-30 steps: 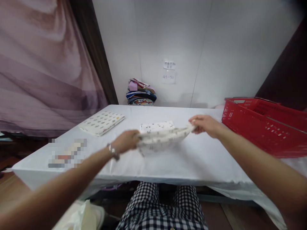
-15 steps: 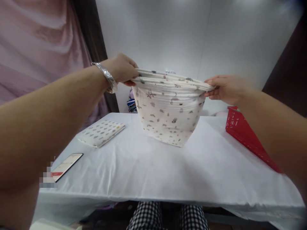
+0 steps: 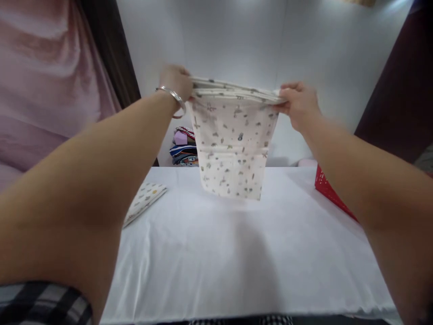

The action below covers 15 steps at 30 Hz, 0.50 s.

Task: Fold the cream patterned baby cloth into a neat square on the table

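Head view: the left hand (image 3: 176, 81) and the right hand (image 3: 297, 101) hold a printed cloth (image 3: 233, 149) up in the air above the white-covered counter (image 3: 237, 253), well clear of its surface. Each hand is clenched on one end of the cloth's top edge, the fingers (image 3: 287, 86) of the right hand curled over the gathered layers; the left hand, with a silver bangle (image 3: 174, 97) at the wrist, pinches the opposite end. The top edge shows several stacked folds, and the rest hangs straight down in a flat panel with crosswise creases.

Judging from that drape, the cloth is light, thin and soft, with no stiffness of its own; it takes whatever shape the grip gives it. It looks neither slippery nor fragile, though the layers could slide apart if pinched loosely. The two upper corners seem the sound places to hold it, since tension between them keeps the edge level.

On the counter to the left lies another folded cloth (image 3: 144, 201). A red basket (image 3: 329, 192) shows at the right, partly behind the forearm. A pile of folded fabrics (image 3: 182, 146) sits by the wall beyond the counter.
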Each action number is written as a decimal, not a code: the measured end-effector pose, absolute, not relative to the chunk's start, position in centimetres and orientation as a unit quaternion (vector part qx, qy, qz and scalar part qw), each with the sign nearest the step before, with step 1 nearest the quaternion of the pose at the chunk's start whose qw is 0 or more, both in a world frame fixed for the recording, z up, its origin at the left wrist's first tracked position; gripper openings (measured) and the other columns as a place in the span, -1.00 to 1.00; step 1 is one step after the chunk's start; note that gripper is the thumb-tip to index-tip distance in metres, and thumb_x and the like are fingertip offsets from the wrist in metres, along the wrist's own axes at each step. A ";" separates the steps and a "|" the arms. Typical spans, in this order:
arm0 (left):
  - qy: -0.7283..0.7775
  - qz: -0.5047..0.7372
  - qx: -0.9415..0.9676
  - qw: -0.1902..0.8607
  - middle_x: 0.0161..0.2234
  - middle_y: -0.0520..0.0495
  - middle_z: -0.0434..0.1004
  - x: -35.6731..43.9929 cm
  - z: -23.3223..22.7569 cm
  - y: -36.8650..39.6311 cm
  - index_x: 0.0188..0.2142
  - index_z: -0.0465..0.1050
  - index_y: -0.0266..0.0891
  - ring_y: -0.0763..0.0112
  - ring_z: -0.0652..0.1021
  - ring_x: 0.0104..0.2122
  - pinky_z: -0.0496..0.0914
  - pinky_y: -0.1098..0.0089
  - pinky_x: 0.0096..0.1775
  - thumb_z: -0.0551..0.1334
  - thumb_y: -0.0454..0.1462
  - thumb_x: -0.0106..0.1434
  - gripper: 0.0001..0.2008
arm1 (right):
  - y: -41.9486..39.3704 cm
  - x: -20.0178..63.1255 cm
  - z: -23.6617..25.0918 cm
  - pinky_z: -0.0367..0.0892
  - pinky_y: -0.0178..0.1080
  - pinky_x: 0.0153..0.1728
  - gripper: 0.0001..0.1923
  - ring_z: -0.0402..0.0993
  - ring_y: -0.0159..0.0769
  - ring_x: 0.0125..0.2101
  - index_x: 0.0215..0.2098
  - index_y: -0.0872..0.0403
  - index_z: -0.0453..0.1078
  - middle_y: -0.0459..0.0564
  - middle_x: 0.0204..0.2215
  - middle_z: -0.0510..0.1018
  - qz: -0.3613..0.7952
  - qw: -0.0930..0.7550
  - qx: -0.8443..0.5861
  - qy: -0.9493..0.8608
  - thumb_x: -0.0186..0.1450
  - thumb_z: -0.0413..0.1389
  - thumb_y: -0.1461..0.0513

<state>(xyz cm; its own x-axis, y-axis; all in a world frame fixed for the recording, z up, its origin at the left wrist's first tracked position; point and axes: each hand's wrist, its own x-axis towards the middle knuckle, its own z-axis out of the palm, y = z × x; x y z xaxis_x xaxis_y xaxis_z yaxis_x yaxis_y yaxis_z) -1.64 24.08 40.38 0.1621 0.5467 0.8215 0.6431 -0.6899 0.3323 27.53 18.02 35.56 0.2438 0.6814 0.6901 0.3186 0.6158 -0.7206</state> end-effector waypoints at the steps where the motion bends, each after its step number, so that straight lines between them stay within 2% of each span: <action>1: -0.382 -0.542 -0.748 0.045 -0.29 -0.12 0.45 -2.1 40.3 23.3 -0.16 0.32 -0.69 0.43 0.50 -0.28 0.38 0.12 -0.21 0.04 -0.46 0.21 -0.74 | 17.3 27.8 35.6 0.30 -0.36 -0.33 -0.67 0.40 -0.54 -0.30 -0.12 0.33 0.22 0.07 -0.17 0.40 0.103 0.676 -0.388 -0.618 0.33 -0.18 0.22; 3: -0.386 -0.571 -0.724 0.032 -0.34 -0.04 0.45 -3.1 38.6 21.0 -0.10 0.34 -0.56 0.54 0.47 -0.38 0.40 0.23 -0.27 0.06 -0.46 0.18 -0.70 | 15.4 28.2 34.1 0.33 -0.34 -0.30 -0.71 0.40 -0.52 -0.30 -0.08 0.24 0.23 0.01 -0.19 0.42 0.068 0.685 -0.354 -0.633 0.29 -0.07 0.23; 5: -0.390 -0.574 -0.720 0.008 -0.42 0.02 0.44 -4.1 34.2 18.2 -0.12 0.41 -0.47 0.56 0.45 -0.44 0.39 0.29 -0.29 0.09 -0.45 0.13 -0.69 | 13.0 28.5 30.1 0.39 -0.31 -0.30 -0.75 0.42 -0.47 -0.31 -0.15 0.14 0.30 -0.06 -0.24 0.43 0.090 0.694 -0.363 -0.615 0.21 0.08 0.24; 7: -0.427 -0.537 -0.726 -0.046 -0.49 0.06 0.45 -4.8 27.3 15.6 -0.18 0.46 -0.33 0.54 0.44 -0.49 0.37 0.37 -0.33 0.12 -0.42 0.08 -0.71 | 10.6 28.4 23.8 0.45 -0.29 -0.38 -0.76 0.44 -0.42 -0.37 -0.25 0.10 0.35 -0.10 -0.33 0.45 0.174 0.677 -0.433 -0.569 0.10 0.18 0.24; 11: -0.534 -0.366 -0.725 -0.233 -0.59 0.10 0.43 -4.8 10.4 11.8 -0.26 0.47 -0.25 0.49 0.44 -0.56 0.34 0.45 -0.44 0.16 -0.42 0.01 -0.73 | 6.4 27.3 8.7 0.39 -0.32 -0.59 -0.78 0.45 -0.35 -0.54 -0.33 0.12 0.36 -0.07 -0.52 0.47 0.400 0.526 -0.609 -0.439 0.02 0.18 0.27; 13: -0.593 -0.309 -0.690 -0.276 -0.56 0.05 0.45 -4.4 3.7 10.6 -0.36 0.48 -0.26 0.43 0.47 -0.52 0.35 0.43 -0.41 0.16 -0.41 -0.01 -0.80 | 4.8 26.7 2.7 0.32 -0.35 -0.65 -0.80 0.42 -0.36 -0.61 -0.36 0.12 0.34 -0.08 -0.59 0.45 0.437 0.475 -0.666 -0.373 0.01 0.16 0.27; 15: -0.599 -0.317 -0.686 -0.264 -0.44 0.02 0.50 -4.2 -0.3 9.7 -0.39 0.47 -0.23 0.40 0.49 -0.40 0.36 0.41 -0.31 0.13 -0.40 0.01 -0.82 | 3.7 26.5 -1.0 0.24 -0.39 -0.68 -0.80 0.37 -0.40 -0.66 -0.34 0.10 0.35 -0.12 -0.64 0.43 0.424 0.456 -0.682 -0.384 0.03 0.13 0.24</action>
<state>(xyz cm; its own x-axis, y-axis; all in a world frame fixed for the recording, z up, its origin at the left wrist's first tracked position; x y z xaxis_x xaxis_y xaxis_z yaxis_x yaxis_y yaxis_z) -4.19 9.68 -0.29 0.0820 0.9896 0.1179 0.6550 -0.1427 0.7421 26.51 3.72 -1.01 0.3455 0.9101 -0.2286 0.1361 -0.2897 -0.9474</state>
